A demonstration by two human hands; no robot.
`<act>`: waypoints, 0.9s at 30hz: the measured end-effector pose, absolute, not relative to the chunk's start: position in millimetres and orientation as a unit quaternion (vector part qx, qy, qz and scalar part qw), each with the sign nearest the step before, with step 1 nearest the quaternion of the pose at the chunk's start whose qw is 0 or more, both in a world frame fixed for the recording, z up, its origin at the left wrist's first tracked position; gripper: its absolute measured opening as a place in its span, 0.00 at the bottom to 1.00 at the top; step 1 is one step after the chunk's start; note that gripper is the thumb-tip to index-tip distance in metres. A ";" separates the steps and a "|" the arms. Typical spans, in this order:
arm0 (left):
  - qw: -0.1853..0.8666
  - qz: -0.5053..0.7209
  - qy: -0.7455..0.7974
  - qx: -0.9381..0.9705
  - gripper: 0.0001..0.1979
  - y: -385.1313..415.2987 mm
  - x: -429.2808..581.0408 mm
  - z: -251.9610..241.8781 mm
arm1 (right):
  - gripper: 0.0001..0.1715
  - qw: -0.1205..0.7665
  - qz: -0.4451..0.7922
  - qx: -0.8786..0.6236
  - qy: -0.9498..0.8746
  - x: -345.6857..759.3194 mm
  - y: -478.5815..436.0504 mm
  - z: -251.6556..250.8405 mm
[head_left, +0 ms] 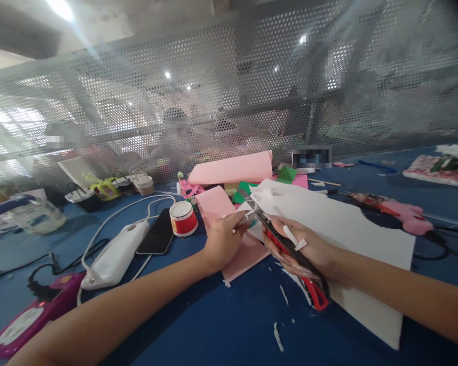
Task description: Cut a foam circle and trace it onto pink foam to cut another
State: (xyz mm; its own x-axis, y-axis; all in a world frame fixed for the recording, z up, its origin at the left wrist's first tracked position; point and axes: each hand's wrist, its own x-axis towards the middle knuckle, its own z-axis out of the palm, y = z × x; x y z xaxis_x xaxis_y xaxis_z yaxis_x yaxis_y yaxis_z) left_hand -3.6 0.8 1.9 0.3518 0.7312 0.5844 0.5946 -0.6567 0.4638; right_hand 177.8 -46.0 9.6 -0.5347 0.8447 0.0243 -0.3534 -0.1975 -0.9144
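Note:
My right hand (301, 246) is wrapped around a red-and-black utility knife (315, 290), its grey blade pointing up and left. Small white scraps (290, 236) cling to that hand. Close to the blade, my left hand (225, 239) is closed, thumb and fingers pinching a small white piece (244, 213) partly hidden by the fingers. Beneath the left hand lies pink paper (248, 259). A large white sheet (366, 244) extends under and beyond my right hand. Green paper (246, 192) sits just past the blade.
Left of my hands are a red-and-white tape roll (183, 219), a phone (158, 233), a white power strip (116, 254) and a magenta device (38, 315) with cables. Rolled pink paper (232, 169) lies behind. A pink glue gun (404, 216) rests at right, before a perforated metal screen (221, 91).

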 end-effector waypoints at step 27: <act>0.261 0.449 0.439 0.733 0.04 8.6 -3.4 1.2 | 0.21 0.441 0.716 -0.262 -0.473 175.9 -46.4 8.7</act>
State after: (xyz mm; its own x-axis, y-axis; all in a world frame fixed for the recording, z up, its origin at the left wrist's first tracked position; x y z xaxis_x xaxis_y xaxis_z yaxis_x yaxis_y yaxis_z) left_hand -3.4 8.6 1.2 0.2117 0.8779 0.4295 0.4101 -0.4787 0.7763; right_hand 175.9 -46.4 8.7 -0.4736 0.8797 0.0427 -0.3843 -0.1628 -0.9088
